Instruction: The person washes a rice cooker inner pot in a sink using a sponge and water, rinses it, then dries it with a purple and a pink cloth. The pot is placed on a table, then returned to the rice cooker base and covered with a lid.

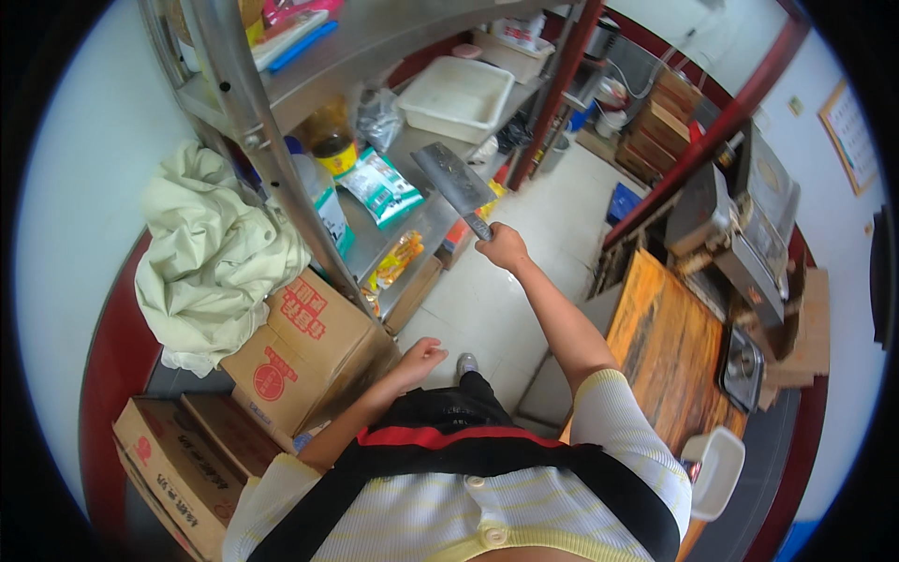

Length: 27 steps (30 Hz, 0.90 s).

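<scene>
My right hand point(502, 246) grips the handle of a cleaver point(455, 179), its broad grey blade pointing away from me, up and to the left. Small bits cling to the blade. It is held out over the tiled floor beside a metal shelf unit point(435, 211). Near my waist, my left hand point(420, 360) holds nothing; its fingers are loosely bent, just right of a large cardboard box point(302, 344). Past the blade, a white plastic tray point(460, 95) sits on the shelf, with a white and green packet point(383, 188) nearer to me.
Pale green cloth point(211, 260) lies heaped on the box at left, by a metal shelf post point(281, 161). At right stands a wooden worktop point(660, 344) with a metal tray point(741, 369) and a white tub point(716, 471). A red post point(709, 133) slants beyond it. Cardboard boxes point(653, 133) stand farther back.
</scene>
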Motion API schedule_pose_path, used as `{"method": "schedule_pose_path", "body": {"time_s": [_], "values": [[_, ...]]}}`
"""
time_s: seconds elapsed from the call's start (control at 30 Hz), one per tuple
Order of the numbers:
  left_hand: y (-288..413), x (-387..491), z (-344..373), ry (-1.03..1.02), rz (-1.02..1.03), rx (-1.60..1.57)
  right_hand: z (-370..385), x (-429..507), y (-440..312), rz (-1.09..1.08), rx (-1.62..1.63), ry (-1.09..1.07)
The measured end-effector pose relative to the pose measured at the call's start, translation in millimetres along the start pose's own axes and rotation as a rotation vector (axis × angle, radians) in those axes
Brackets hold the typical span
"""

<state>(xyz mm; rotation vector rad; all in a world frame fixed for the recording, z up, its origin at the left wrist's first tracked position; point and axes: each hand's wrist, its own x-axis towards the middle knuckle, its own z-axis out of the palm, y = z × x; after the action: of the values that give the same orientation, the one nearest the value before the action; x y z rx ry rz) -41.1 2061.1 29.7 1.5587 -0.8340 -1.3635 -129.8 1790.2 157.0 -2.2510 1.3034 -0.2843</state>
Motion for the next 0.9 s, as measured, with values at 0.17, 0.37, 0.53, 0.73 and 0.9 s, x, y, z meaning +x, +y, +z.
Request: {"method": "schedule_pose_path", "body": {"time_s": [0.17,0.37,0.53,0.73,0.9], "values": [[33.0,33.9,-5.1,0.153,-0.027,-0.204,15.3,86.4,8.6,-0.095,-0.047,-0.093],[72.6,77.7,7.2,0.258,-0.063,-0.299,35.1,154.5,12.6,-0.279,0.173,0.001],[82.2,94.4,17.9,0.347,-0.105,-0.325,53.5,186.1,4.7,-0.269,0.199,0.004],[79.3,105.2,16.0,0.395,-0.135,-0.331,54.5,183.5,25.2,-0.241,0.275,-0.067],[79.8,121.3,13.1,0.414,-0.192,-0.332,42.5,109.0,86.8,-0.282,0.234,-0.073]]}}
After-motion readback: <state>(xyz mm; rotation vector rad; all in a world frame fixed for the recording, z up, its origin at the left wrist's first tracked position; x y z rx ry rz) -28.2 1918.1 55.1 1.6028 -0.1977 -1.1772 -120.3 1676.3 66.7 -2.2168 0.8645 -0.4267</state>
